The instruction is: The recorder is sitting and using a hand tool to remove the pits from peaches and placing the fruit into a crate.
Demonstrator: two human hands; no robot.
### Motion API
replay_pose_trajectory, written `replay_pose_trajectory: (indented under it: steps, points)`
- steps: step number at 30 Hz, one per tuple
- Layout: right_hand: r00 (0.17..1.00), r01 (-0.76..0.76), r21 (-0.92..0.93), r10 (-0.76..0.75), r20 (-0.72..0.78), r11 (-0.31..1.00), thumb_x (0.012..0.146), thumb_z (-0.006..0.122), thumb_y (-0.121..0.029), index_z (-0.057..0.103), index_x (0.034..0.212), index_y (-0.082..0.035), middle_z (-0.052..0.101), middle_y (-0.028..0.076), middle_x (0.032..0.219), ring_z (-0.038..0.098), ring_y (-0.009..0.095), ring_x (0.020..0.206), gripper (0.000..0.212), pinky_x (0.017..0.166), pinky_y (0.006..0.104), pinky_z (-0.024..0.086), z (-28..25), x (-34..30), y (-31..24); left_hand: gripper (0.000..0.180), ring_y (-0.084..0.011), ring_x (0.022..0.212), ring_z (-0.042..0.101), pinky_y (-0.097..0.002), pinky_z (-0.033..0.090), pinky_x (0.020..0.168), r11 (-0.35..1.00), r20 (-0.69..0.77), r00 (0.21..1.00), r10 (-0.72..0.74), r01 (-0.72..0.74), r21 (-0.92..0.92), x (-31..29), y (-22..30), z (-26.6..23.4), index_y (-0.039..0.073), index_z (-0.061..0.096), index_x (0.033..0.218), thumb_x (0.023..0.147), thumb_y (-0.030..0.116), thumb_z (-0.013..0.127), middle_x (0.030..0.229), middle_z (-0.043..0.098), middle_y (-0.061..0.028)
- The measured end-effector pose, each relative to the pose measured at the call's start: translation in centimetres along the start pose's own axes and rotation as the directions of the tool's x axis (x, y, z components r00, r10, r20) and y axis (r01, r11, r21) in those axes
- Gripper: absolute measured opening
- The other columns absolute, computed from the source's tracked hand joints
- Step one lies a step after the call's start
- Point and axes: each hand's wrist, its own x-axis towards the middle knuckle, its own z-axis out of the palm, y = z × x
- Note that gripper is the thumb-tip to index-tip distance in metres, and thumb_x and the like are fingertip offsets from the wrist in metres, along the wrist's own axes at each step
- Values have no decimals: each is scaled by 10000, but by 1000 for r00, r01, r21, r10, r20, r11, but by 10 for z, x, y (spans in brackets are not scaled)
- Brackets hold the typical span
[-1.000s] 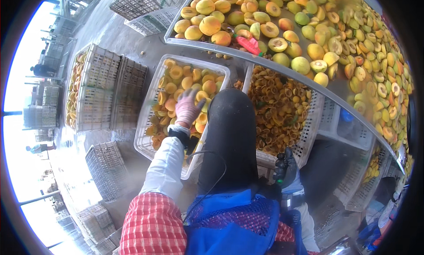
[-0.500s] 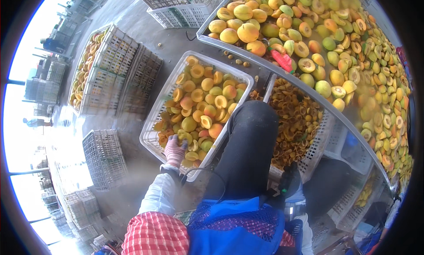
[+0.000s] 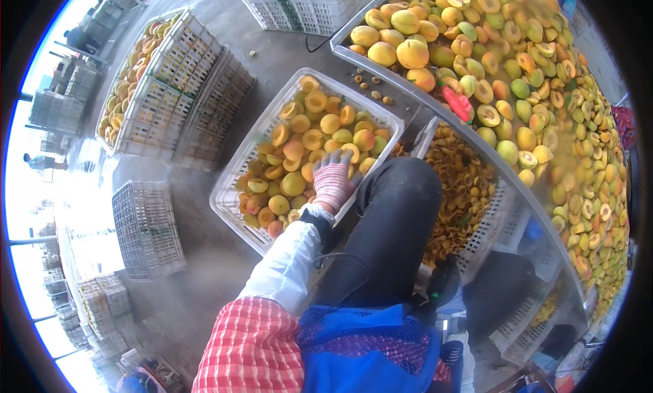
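My left hand (image 3: 333,180), in a red-and-white striped glove with grey fingertips, lies with fingers spread on halved, apricot-like stone fruit (image 3: 294,183). The fruit fills a white plastic crate (image 3: 224,183) left of my knee. Nothing shows gripped in that hand. A dark band with a cable circles my left wrist. My right hand (image 3: 445,274) is a dark shape beside my right thigh, near a green light; its fingers cannot be made out. Beyond it stands another crate (image 3: 480,247) of small brown, hollow fruit pieces (image 3: 462,189).
A metal-edged table (image 3: 507,168) heaped with fruit curves along the right, with a red object (image 3: 457,105) near its edge. Stacked fruit crates (image 3: 153,94), a grey crate (image 3: 148,230) and white crates (image 3: 299,13) stand on the floor. Loose pits (image 3: 376,95) lie by the table.
My left hand has moved right and away from me, from the crate's near left part toward its right side. The view has shifted slightly. My right hand has stayed about where it was.
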Motion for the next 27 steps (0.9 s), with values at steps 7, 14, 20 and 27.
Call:
replay_pose_trajectory:
  steps: [7,14,20,27]
  points:
    - [998,14,100,-20,64,995,966,451,-489,560,868,-142,469,-58,550,400,91,375,377,342,255,350,-1,-2,2,469,-297,1203,453,-494,316,1028,974,43,989,-144,133,183,-61,-92,-17,212,585,1153,706,310,692,1244,538,-94]
    - [983,-22,106,2,184,994,960,482,-466,544,935,-99,397,-44,526,375,87,384,373,347,251,329,-21,19,4,327,-345,1057,542,-449,422,941,879,-45,906,-420,419,229,-140,-205,-48,132,627,1064,792,311,662,1127,601,-98]
    - [983,182,-104,-183,0,978,977,492,-316,541,1037,-87,472,-35,666,397,79,448,241,396,221,337,25,-7,8,270,-326,1040,546,-415,430,922,958,-224,933,-282,287,-10,-93,-131,-50,103,641,1021,801,252,690,1083,602,-138]
    - [938,232,-376,-309,-159,897,924,593,-307,571,999,-131,588,15,739,550,120,548,193,457,260,444,21,-8,11,188,-319,1010,562,-403,444,901,957,-286,957,41,-119,-263,35,20,-63,81,649,975,835,204,678,1052,626,-115]
